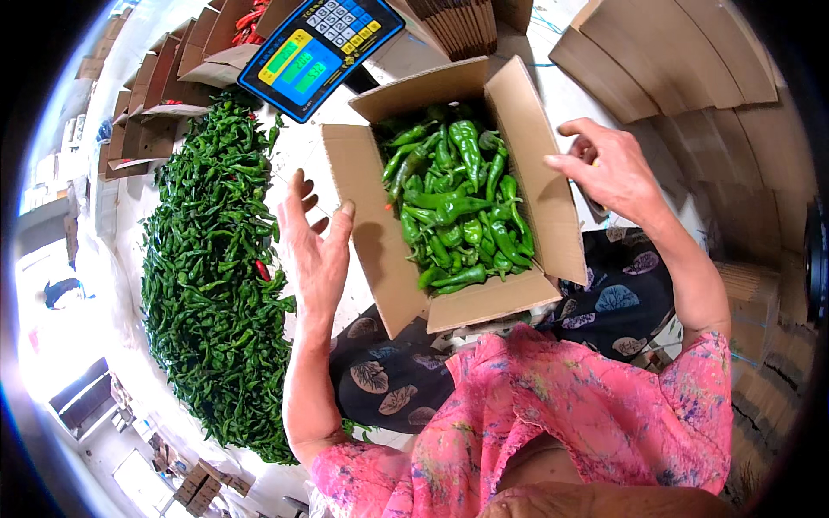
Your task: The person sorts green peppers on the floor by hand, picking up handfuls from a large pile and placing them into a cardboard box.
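Note:
An upright cardboard box (363, 175) with its flaps spread stands before me, holding many green peppers (447, 207). One pepper near the left wall has a reddish tip. My left hand (317, 252) is raised by the left flap, palm turned inward and fingers apart, with nothing in it. On the other side, my right hand (612, 168) hovers at the right flap (534, 168). Its thumb and forefinger are apart, the other fingers curl under, and the palm is hidden. A small, partly hidden object shows just below that hand.
A weighing scale's display (320, 55) stands beyond the box. Left lies a long heap of green peppers (217, 291) with a red one (262, 270). Open boxes (155, 84) line the far left. Flattened cardboard (667, 52) is stacked to the right.

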The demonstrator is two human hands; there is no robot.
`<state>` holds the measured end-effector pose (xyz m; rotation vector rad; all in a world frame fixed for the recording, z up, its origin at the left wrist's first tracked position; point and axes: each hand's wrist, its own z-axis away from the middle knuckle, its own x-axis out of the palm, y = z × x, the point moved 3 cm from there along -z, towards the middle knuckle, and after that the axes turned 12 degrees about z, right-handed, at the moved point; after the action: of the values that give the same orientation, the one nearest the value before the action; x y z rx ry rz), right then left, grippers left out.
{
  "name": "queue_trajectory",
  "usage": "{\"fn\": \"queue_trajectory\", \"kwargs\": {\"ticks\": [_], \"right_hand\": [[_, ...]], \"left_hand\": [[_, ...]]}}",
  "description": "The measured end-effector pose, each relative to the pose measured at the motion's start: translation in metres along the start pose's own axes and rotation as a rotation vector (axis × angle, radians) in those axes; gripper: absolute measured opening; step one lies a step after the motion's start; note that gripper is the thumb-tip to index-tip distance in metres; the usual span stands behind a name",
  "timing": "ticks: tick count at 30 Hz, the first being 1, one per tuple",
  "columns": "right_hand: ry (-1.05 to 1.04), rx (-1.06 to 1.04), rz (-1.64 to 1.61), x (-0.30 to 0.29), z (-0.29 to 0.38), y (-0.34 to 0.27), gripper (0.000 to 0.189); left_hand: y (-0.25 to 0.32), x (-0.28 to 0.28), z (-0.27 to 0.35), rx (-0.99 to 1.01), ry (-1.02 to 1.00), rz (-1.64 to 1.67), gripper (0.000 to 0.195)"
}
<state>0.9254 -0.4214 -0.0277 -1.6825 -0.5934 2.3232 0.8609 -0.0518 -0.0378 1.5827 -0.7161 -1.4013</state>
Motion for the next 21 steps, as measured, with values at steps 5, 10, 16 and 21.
{"fn": "queue_trajectory", "kwargs": {"ticks": [5, 10, 16, 21], "right_hand": [[0.256, -0.008, -0.186, -0.019, 0.006, -0.001, 0.025], [0.228, -0.005, -0.216, -0.021, 0.006, -0.005, 0.020], [0.189, -0.034, -0.220, -0.017, 0.005, -0.001, 0.016], [0.161, -0.023, -0.204, -0.014, 0.006, -0.004, 0.015]], "left_hand": [[0.027, -0.003, 0.006, -0.003, -0.053, 0.161, 0.032], [0.021, -0.004, 0.006, 0.016, -0.079, 0.157, 0.031], [0.025, -0.005, 0.003, 0.006, -0.108, 0.087, 0.031], [0.018, -0.004, 0.001, -0.077, -0.097, 0.143, 0.031]]}}
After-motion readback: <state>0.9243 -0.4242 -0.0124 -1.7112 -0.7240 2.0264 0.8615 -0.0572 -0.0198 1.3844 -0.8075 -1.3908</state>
